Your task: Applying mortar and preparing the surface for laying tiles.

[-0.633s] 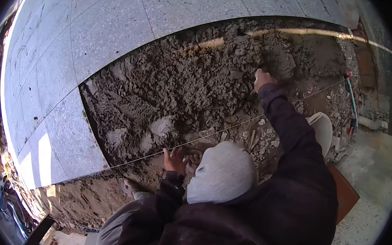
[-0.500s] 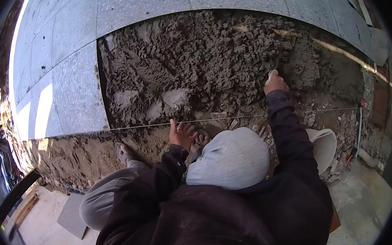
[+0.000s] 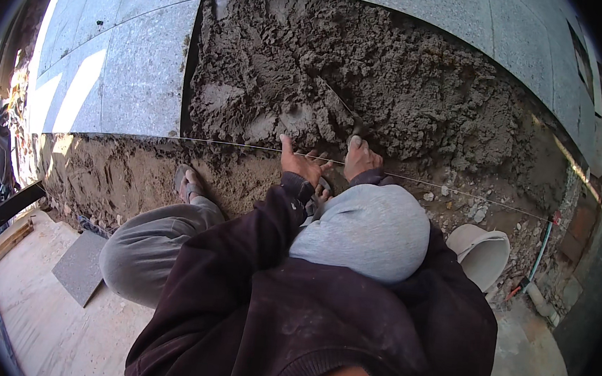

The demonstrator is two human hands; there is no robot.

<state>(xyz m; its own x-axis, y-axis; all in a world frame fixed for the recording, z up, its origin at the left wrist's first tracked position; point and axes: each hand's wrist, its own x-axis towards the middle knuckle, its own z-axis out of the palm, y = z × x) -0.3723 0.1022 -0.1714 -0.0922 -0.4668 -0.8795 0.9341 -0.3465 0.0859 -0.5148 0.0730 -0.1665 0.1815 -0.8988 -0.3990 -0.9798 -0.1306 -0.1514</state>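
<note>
Ground: outdoor paving job, grey stone slabs [image 3: 140,69] laid along the far and left edges, rough wet mortar bed [image 3: 393,89] filling the gap between them.
String: thin guide line [image 3: 456,193] stretched across the mortar bed's near edge, from the slab corner at left to a red stake at right.
Left hand [image 3: 301,163]: I see it flat on the mortar at the string, fingers spread, holding nothing.
Right hand [image 3: 360,157]: closed on a trowel handle just beside the left hand; trowel [image 3: 339,106] blade runs up-left into the mortar.
Trowel place: middle of the bed's near edge, tip buried in mortar.
Body: person crouched, dark maroon sweater, grey cloth [image 3: 368,229] bunched at chest, grey trousers; sandalled foot [image 3: 187,182] on the dirt strip below the string, left of the hands.
Right side: pale bucket [image 3: 483,253] tipped on rubble near the bed's right near corner.
Lower left: loose grey tile [image 3: 83,266] lying flat on the pale concrete.
Labels: none I can read.
</note>
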